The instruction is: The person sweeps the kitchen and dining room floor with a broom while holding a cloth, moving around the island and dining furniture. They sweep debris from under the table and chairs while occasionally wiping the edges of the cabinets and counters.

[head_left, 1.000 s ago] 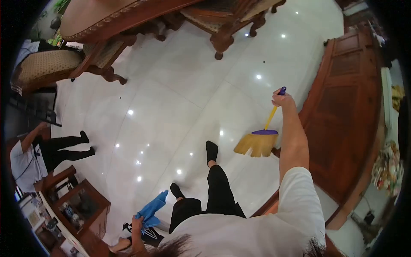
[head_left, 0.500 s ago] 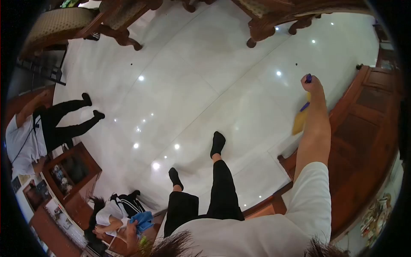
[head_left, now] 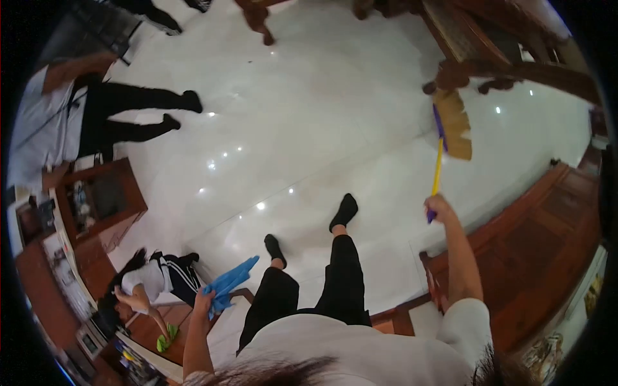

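My right hand (head_left: 439, 209) is closed around the purple end of a broom's yellow handle (head_left: 438, 168), on the right. The broom's tan bristles (head_left: 456, 125) lie spread on the pale floor beside a carved wooden furniture leg. At the lower left, my left hand (head_left: 203, 301) grips a blue cloth (head_left: 228, 284), which hangs out toward my legs.
A person in a white shirt (head_left: 45, 132) stands at the left. Another person (head_left: 145, 283) leans over a wooden surface at the lower left, one hand at a green cloth (head_left: 167, 338). Carved chairs (head_left: 476, 45) line the top; a wooden bench (head_left: 521, 238) is at the right.
The broom head has swung up and outward, and its yellow handle now shows. My left hand has come further into view with the blue cloth. The camera view has shifted.
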The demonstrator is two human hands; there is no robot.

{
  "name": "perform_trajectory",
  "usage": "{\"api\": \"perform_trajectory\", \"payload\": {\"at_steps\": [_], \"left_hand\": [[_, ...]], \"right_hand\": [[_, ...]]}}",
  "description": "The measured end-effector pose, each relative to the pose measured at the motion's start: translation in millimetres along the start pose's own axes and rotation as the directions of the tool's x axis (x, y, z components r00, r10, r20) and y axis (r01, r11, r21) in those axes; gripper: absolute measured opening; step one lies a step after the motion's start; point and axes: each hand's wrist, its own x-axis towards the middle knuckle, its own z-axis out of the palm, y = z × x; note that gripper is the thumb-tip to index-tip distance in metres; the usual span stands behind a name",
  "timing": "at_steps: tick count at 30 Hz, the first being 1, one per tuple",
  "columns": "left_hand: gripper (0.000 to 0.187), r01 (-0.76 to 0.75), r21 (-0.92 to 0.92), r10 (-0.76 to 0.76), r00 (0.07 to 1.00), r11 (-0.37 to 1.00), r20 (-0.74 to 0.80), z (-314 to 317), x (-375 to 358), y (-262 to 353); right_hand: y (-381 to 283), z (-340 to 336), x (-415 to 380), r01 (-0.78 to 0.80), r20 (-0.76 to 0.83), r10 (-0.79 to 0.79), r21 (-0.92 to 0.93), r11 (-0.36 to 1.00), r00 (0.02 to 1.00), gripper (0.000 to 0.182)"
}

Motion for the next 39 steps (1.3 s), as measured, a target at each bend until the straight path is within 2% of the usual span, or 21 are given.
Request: {"api": "perform_trajectory", "payload": {"at_steps": [1,2,5,8,10,14,18,22,23,24,25,27,28,29,30,31,32,33,36,37,39], "left_hand": [[0.022,-0.019,-0.084,0.022,0.999,0.996,0.032,2.8,13.5,-13.8],[0.022,-0.040,-0.169,0.052,0.997,0.985,0.065,4.9,25.1,-24.4],[0.032,-0.046,-0.167,0.047,0.999,0.985,0.003,7.2,38.4,-34.0],[0.033,-0.171,-0.194,0.171,0.985,0.966,-0.014,-4.7,54.9,-59.3],[0.034,-0.195,-0.054,0.191,0.980,0.979,-0.062,-29.8,44.2,-70.0],[0.034,-0.181,-0.225,0.157,0.980,0.957,-0.120,-76.5,35.9,-157.2],[0.030,-0.156,-0.404,0.025,0.950,0.901,-0.312,-121.0,37.1,-280.8],[0.023,0.011,-0.652,-0.229,0.941,0.759,-0.251,-111.2,34.5,-391.5],[0.017,-0.080,-0.704,-0.232,0.913,0.706,-0.336,-67.7,64.9,-453.1],[0.021,0.035,-0.715,-0.299,0.921,0.698,-0.248,-41.8,62.0,-482.3],[0.025,0.145,-0.716,-0.363,0.918,0.682,-0.160,-28.5,62.0,-496.2],[0.021,0.098,-0.768,-0.328,0.932,0.633,-0.152,-23.8,14.3,-465.9],[0.020,0.113,-0.781,-0.336,0.933,0.615,-0.130,-24.0,-5.3,-451.0],[0.019,0.200,-0.766,-0.393,0.916,0.611,-0.075,-4.4,-4.9,-456.5],[0.020,0.163,-0.718,-0.309,0.948,0.677,-0.076,21.8,6.3,-472.6],[0.020,0.116,-0.664,-0.222,0.972,0.738,-0.077,43.0,19.2,-487.4],[0.019,0.161,-0.066,-0.171,0.964,0.985,-0.203,52.2,30.3,-489.4],[0.029,-0.168,0.169,0.188,0.976,0.971,-0.108,46.1,38.4,-470.5],[0.024,0.184,-0.099,-0.195,0.973,0.978,-0.124,23.7,58.8,-429.0],[0.026,0.127,-0.177,-0.151,0.981,0.976,-0.125,5.0,71.1,-413.1],[0.040,-0.035,-0.386,-0.012,0.993,0.922,-0.119,-33.3,93.3,-381.5]], "right_hand": [[-3.9,48.6,-30.5,-0.127,-0.107,0.110,-0.175,0.976,0.988,0.004],[13.4,77.6,-44.2,-0.037,0.006,0.038,-0.112,0.993,0.999,0.004],[33.3,205.2,-90.5,-0.103,0.068,0.113,-0.136,0.985,0.991,0.007],[61.8,329.8,-106.2,0.026,0.517,-0.157,0.252,0.967,0.842,0.012],[34.9,431.0,-128.5,-0.084,0.423,0.061,0.034,0.996,0.904,0.014],[-15.3,566.3,-146.9,-0.202,0.608,0.117,0.073,0.977,0.785,0.019],[-35.4,646.0,-209.8,-0.112,0.717,0.003,0.104,0.988,0.697,0.024],[-28.9,626.9,-308.1,0.038,0.680,-0.055,0.040,0.998,0.732,0.029],[-22.7,610.3,-325.9,0.043,0.671,-0.086,0.080,0.996,0.736,0.025],[-15.1,589.7,-341.9,0.051,0.662,-0.118,0.119,0.992,0.740,0.023],[-6.6,566.8,-358.8,0.080,0.590,-0.144,0.133,0.988,0.794,0.018],[11.9,521.0,-400.1,0.162,0.463,-0.184,0.088,0.983,0.867,0.012],[21.0,493.3,-410.6,0.083,0.386,-0.087,0.028,0.996,0.918,0.014],[36.1,460.4,-405.0,0.208,0.226,-0.148,-0.275,0.939,0.963,0.017],[59.1,412.0,-391.7,0.316,0.141,-0.283,-0.413,0.854,0.949,0.021],[68.9,398.7,-407.1,0.011,-0.140,-0.249,-0.852,0.523,0.958,0.023],[84.1,369.2,-399.8,-0.137,-0.246,-0.241,-0.909,0.392,0.939,0.022],[99.1,339.7,-392.3,-0.290,-0.349,-0.231,-0.923,0.255,0.908,0.022],[74.6,428.4,-465.2,-0.255,-0.317,-0.139,-0.904,0.342,0.938,0.019],[79.7,413.5,-439.1,0.060,-0.006,-0.188,-0.938,0.342,0.982,0.017],[95.6,384.8,-377.6,0.636,0.577,-0.270,-0.710,0.302,0.771,0.014]]}}
